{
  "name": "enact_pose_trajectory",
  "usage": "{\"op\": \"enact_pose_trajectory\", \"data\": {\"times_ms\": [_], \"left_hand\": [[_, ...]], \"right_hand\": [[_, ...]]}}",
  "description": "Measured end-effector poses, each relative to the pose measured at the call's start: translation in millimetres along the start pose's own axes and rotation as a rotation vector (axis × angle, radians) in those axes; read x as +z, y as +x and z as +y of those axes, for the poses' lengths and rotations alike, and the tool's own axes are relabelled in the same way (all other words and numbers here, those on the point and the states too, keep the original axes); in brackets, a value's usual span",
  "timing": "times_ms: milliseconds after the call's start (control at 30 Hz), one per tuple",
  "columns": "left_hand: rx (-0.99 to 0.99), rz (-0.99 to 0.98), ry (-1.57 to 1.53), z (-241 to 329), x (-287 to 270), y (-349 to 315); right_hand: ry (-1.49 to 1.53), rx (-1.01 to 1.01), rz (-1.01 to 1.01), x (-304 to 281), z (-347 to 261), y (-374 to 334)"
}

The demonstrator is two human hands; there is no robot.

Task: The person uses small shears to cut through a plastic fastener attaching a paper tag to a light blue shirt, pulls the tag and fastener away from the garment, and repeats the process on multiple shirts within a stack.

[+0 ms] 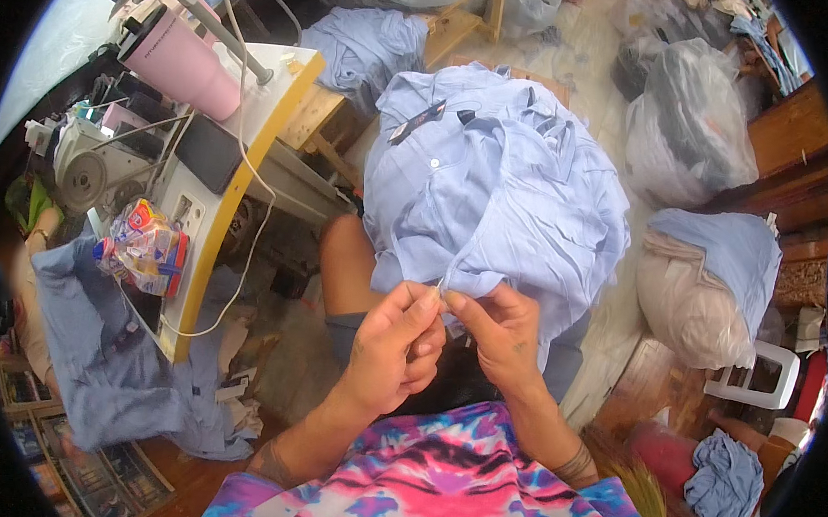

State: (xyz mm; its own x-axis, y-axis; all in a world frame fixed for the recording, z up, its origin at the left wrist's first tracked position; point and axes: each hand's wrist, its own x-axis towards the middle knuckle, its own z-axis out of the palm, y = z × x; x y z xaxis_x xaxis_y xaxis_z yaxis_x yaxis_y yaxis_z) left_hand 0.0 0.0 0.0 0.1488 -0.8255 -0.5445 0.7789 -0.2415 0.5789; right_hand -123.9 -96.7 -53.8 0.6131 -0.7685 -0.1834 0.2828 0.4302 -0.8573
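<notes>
A light blue shirt [538,209] lies bunched in a large heap over my lap, with a dark tag [417,123] and a small white button [434,163] showing on it. At its near edge, my left hand [399,337] and my right hand [499,336] meet fingertip to fingertip. Both are closed in a pinch on a narrow bit of the shirt's edge. A tiny whitish bit shows between the thumbs; it is too small to make out. The left fingers are curled into the palm.
To the left stands a yellow-edged machine table [209,276] bearing a pink tumbler [183,64], a dark phone [211,152] and a colourful plastic package [143,249]. A white cable [268,215] hangs over its edge. Stuffed plastic bags [688,123] and a white stool [754,377] stand right.
</notes>
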Motion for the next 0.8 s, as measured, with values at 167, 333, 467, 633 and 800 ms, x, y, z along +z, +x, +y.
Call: {"op": "enact_pose_trajectory", "data": {"times_ms": [167, 333, 467, 633, 800], "left_hand": [[0.149, 0.048, -0.139, 11.3, 1.9, -0.1], [0.041, 0.001, -0.006, 11.4, -7.7, -6.7], [-0.035, -0.083, -0.021, 5.9, -0.7, -12.5], [-0.053, -0.074, -0.021, 4.0, 3.5, -8.8], [-0.036, -0.050, 0.086, 4.9, 3.0, -9.2]], "right_hand": [[-0.171, 0.153, -0.065, -16.0, 15.6, -14.5], [0.040, 0.143, 0.023, -7.5, -4.5, -14.0], [0.118, 0.209, 0.024, -12.9, -1.7, -9.1], [0.189, 0.204, -0.004, -8.7, -1.6, -6.6], [0.167, 0.202, -0.015, -12.4, 1.4, -7.8]]}}
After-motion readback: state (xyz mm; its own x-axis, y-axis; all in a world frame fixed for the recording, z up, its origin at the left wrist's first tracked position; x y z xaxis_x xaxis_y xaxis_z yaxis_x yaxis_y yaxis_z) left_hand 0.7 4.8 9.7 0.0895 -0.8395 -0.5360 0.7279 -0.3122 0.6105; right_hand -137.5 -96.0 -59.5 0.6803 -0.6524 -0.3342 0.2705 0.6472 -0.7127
